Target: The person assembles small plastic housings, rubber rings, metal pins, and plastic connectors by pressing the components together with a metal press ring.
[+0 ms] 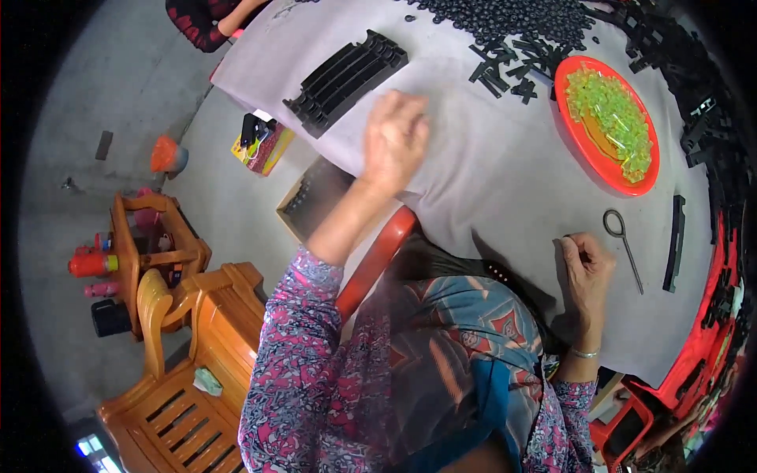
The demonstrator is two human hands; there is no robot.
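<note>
My left hand (394,142), slightly blurred, is raised just right of a black slotted plastic rack (347,83), apart from it. Its fingers are curled in, and whatever they may hold is hidden. Low on the right, my right hand (590,266) rests at the near side of the cloth-covered table, fingers bent toward the thumb; I cannot make out anything between them. A metal rod with a ring handle (624,244) lies just right of that hand. Beyond it is a single long black plastic strip (675,244).
A red plate (563,106) holds small translucent green pieces. Behind are heaps of small black round parts (505,17) and short black pieces (520,67). More black parts (710,142) line the right edge. An open box (296,209) stands below the table's left edge, near a wooden chair (213,315).
</note>
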